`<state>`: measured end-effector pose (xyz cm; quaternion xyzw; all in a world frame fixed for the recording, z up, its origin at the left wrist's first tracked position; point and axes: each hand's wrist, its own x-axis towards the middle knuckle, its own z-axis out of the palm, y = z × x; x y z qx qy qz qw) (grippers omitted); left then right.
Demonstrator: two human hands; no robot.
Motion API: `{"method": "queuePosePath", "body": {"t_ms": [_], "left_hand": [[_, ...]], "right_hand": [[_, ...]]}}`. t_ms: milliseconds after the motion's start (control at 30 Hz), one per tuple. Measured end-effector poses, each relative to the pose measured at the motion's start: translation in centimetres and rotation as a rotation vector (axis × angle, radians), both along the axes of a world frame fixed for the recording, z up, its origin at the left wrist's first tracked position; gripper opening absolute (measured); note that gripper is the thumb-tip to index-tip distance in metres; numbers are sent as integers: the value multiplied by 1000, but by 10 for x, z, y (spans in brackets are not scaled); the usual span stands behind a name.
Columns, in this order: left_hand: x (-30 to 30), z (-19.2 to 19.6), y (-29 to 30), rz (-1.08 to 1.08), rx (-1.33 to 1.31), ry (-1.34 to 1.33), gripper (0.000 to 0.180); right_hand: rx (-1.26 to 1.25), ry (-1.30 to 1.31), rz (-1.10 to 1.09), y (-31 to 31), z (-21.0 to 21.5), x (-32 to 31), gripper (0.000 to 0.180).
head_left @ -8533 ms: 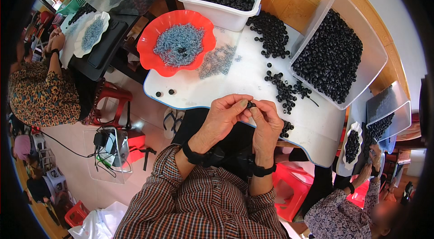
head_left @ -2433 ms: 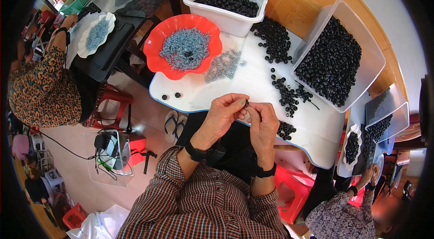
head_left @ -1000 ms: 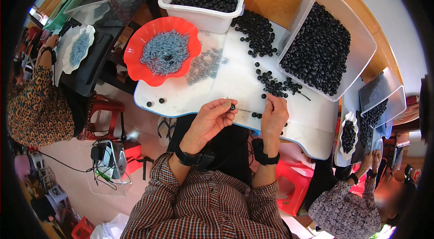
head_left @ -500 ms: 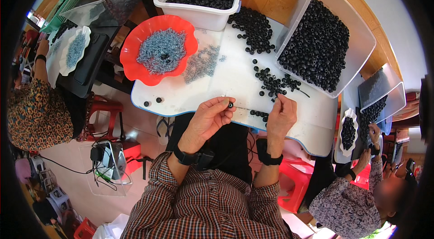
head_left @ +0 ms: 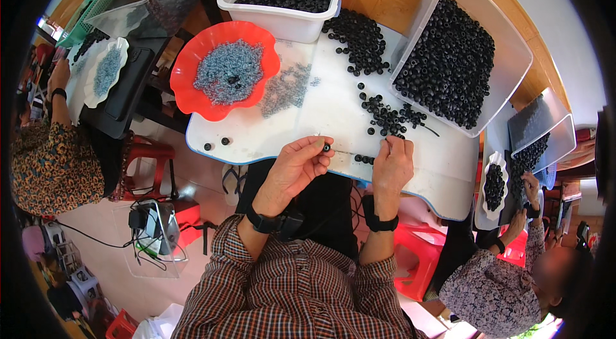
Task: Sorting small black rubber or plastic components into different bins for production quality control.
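Observation:
Between its thumb and fingers my left hand point(head_left: 296, 169) pinches a round black bead point(head_left: 326, 147), just over the table's near edge. A thin string point(head_left: 343, 153) runs from there toward my right hand point(head_left: 393, 169), with a short row of black beads point(head_left: 364, 159) threaded on it. My right hand is closed at the far end of that row, and its fingers cover part of the beads. Beyond it lies a loose cluster of black beads point(head_left: 385, 118). To the left stands a red scalloped bowl point(head_left: 183, 92) of small clear blue-grey beads.
A white tub point(head_left: 276, 16) of black beads stands at the back, and a tilted clear bin point(head_left: 513, 60) of them at the right. More black beads point(head_left: 359, 41) lie between them. Two people work at side tables, one left point(head_left: 54, 166), one right point(head_left: 491, 291).
My right hand has shifted slightly left and down, closer to my left hand, and now covers some of the threaded beads. My left hand stays almost still with its bead.

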<state>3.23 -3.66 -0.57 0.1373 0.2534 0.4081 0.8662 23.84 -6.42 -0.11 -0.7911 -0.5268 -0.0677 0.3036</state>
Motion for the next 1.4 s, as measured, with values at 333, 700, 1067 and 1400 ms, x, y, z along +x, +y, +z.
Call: {"method": "queuePosePath", "body": {"t_ms": [333, 700, 1067, 1400], "left_hand": [[0, 0, -1, 4, 9, 25, 24], [-1, -1, -1, 6, 24, 13, 23], [0, 0, -1, 3, 6, 20, 22], [2, 1, -2, 22, -2, 2, 22]], "right_hand": [[-81, -3, -36, 10, -4, 3, 11], [-89, -12, -17, 7, 3, -3, 12], [6, 84, 56, 2, 0, -7, 12], [144, 1475, 469, -11, 29, -29, 21]]}}
